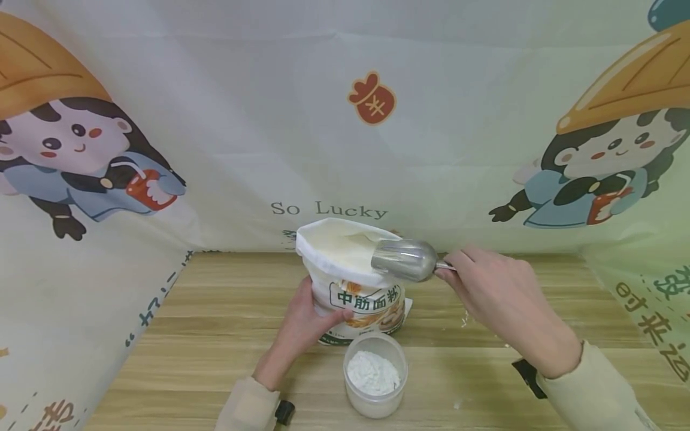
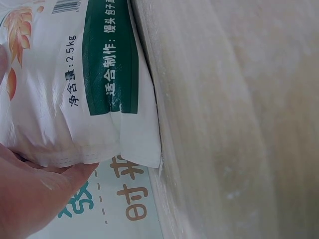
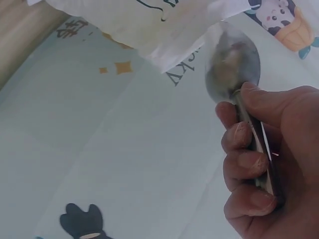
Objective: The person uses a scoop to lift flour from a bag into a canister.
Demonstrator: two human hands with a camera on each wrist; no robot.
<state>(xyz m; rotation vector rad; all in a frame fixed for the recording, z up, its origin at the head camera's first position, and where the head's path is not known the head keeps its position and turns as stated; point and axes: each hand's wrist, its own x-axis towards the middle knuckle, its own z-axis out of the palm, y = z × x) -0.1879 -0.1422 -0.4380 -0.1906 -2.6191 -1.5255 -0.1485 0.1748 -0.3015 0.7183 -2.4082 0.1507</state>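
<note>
A white flour bag with its top folded open stands on the wooden table, pale flour showing inside. My left hand grips the bag's left side, thumb across the front; the left wrist view shows the fingers at the bag's edge. My right hand holds a metal scoop by its handle, fingers curled round it in the right wrist view. The scoop's front end overlaps the right rim of the bag's mouth. In front of the bag stands a clear plastic tub with white flour in it.
Flour specks lie on the wooden table to the right of the bag. A printed cloth backdrop with cartoon figures rises behind the table and along both sides.
</note>
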